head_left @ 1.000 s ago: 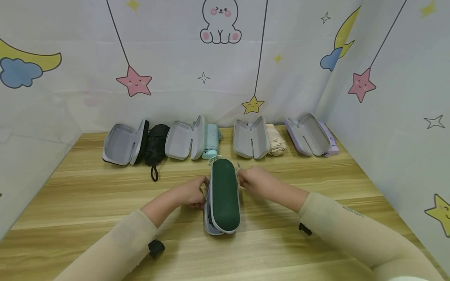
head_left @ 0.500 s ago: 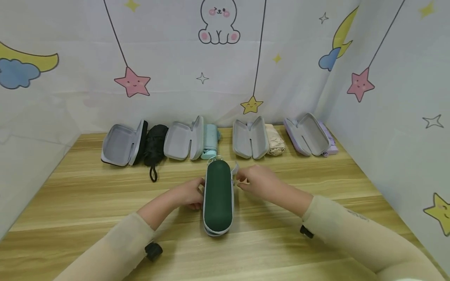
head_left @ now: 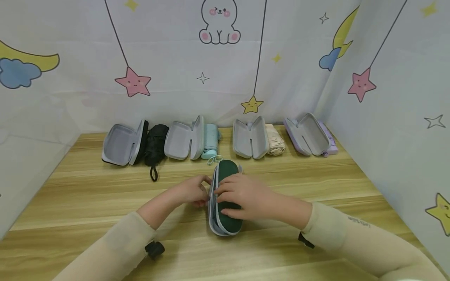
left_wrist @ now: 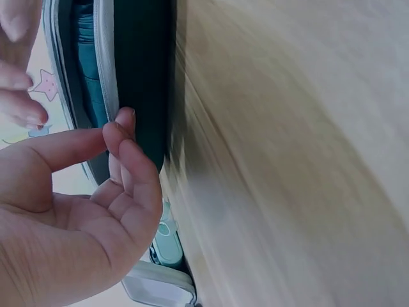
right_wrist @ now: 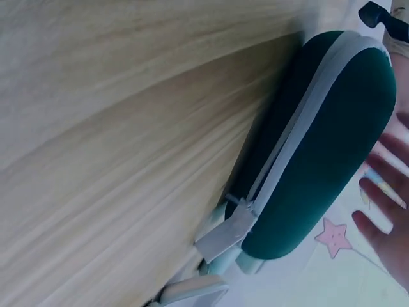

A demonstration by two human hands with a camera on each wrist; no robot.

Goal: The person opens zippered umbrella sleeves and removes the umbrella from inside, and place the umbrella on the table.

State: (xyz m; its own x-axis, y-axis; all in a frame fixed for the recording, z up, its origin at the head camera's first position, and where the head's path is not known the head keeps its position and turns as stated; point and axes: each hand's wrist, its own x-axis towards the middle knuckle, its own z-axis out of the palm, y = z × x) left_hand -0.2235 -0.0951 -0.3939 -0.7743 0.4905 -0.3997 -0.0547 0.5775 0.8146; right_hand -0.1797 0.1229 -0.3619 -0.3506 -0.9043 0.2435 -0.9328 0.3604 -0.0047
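A dark green zip case (head_left: 229, 216) stands mid-table, its lid partly raised along the left side. Folded dark teal fabric (left_wrist: 86, 61) shows through that gap in the left wrist view. My left hand (head_left: 192, 191) is at the case's left side, thumb and fingertips pinching the light grey zip edge (left_wrist: 105, 57). Over the lid lies my right hand (head_left: 246, 195), fingers spread and loosely bent; whether they press on it I cannot tell. In the right wrist view a grey tab (right_wrist: 227, 233) sticks out from the case's zip side.
Along the back stand open grey-lined cases, black (head_left: 121, 144), mint (head_left: 179, 140), pale grey (head_left: 244, 138) and lilac (head_left: 313, 134). Folded umbrellas lie beside them, black (head_left: 156, 142), mint (head_left: 211, 140), cream (head_left: 275, 139) and lilac (head_left: 328, 138). A patterned curtain (head_left: 175, 58) hangs behind.
My right hand has moved left from beside the grey tab to over the lid. The lid came down level, then tipped right, widening the gap on the left. My left hand stays alongside.
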